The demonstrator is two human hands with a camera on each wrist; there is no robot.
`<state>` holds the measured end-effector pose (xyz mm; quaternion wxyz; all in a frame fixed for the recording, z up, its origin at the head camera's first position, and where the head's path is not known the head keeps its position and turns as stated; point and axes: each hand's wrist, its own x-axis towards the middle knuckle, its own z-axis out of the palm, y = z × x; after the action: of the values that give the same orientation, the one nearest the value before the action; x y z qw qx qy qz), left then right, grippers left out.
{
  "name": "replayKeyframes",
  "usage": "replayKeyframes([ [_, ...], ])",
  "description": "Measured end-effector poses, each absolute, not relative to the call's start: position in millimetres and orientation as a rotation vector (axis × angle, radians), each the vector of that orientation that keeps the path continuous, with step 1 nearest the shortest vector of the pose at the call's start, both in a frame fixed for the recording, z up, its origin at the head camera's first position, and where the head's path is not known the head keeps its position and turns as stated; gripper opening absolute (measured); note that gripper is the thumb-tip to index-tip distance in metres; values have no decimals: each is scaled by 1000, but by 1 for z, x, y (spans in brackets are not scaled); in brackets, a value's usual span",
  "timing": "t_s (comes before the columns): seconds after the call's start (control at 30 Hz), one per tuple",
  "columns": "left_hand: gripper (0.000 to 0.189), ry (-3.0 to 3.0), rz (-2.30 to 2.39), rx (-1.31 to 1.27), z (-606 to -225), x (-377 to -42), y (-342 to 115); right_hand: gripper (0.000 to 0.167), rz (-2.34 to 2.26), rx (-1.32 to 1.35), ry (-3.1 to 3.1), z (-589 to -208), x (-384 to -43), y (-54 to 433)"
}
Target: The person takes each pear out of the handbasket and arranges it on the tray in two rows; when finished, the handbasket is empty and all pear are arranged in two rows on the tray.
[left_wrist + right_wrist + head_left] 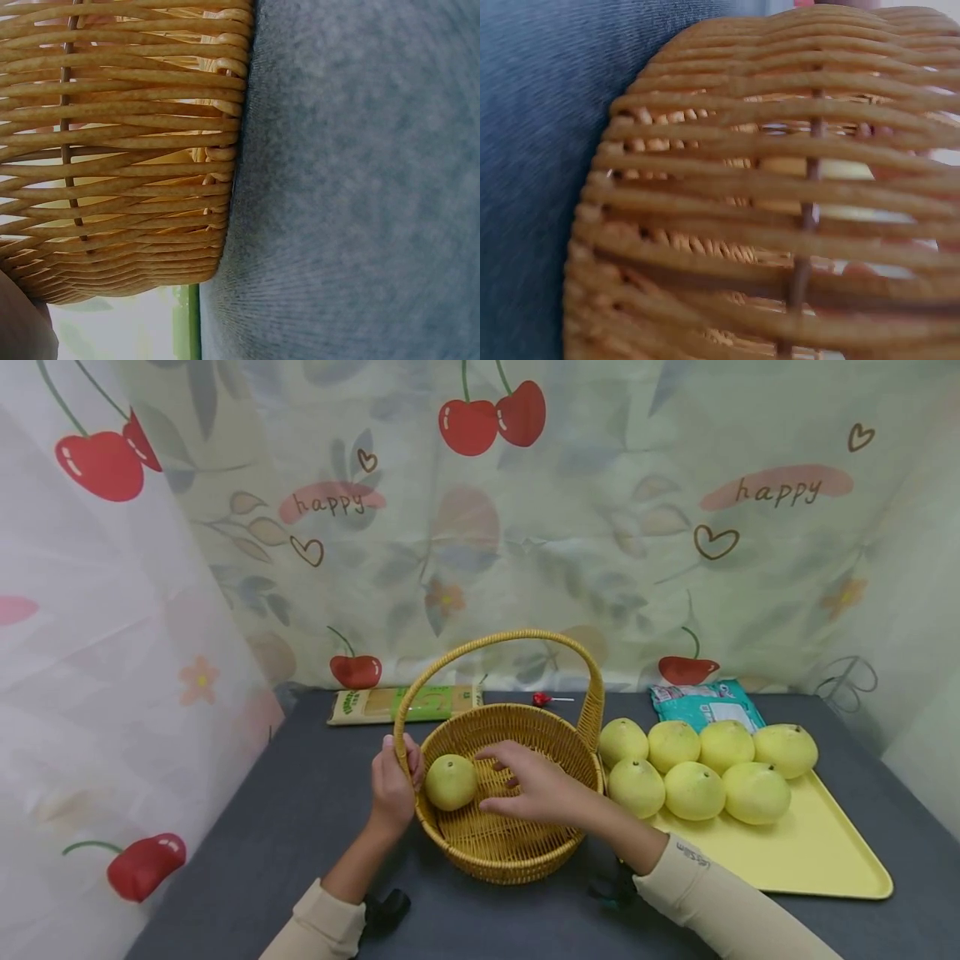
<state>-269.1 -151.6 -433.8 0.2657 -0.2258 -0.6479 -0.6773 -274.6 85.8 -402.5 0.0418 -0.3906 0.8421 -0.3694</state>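
Note:
A wicker basket (517, 860) with a tall arched handle stands on the dark table, and one round yellow-green fruit (451, 782) lies at the left inside it. My left hand (393, 787) grips the basket where the handle meets the rim on the left. Over the basket's inside reaches my right hand (525, 783), its fingers spread towards the fruit and nothing held. Whether a fingertip touches the fruit I cannot tell. Both wrist views mostly show the woven basket wall (127, 135), with a pale patch of fruit (847, 170) behind the gaps in the right wrist view.
Right of the basket, several similar fruits (694, 791) sit in two rows on a yellow tray (817, 868). Behind them lies a teal packet (701, 706). A flat green-and-tan package (408, 703) and a red lollipop (542, 699) are at the back, before a patterned curtain (570, 543).

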Motion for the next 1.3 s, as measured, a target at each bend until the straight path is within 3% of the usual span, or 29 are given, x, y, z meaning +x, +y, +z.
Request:
replayKeyframes([
  [0.83,61,-1753,-1803,-632,-433,-269,-151,82,-979,-1131,2565,-397,-288,48],
  [1.3,59,-1748,-1787,-629,-432,-269,-149,77,-898,-1222,2558,-401,-290,46],
])
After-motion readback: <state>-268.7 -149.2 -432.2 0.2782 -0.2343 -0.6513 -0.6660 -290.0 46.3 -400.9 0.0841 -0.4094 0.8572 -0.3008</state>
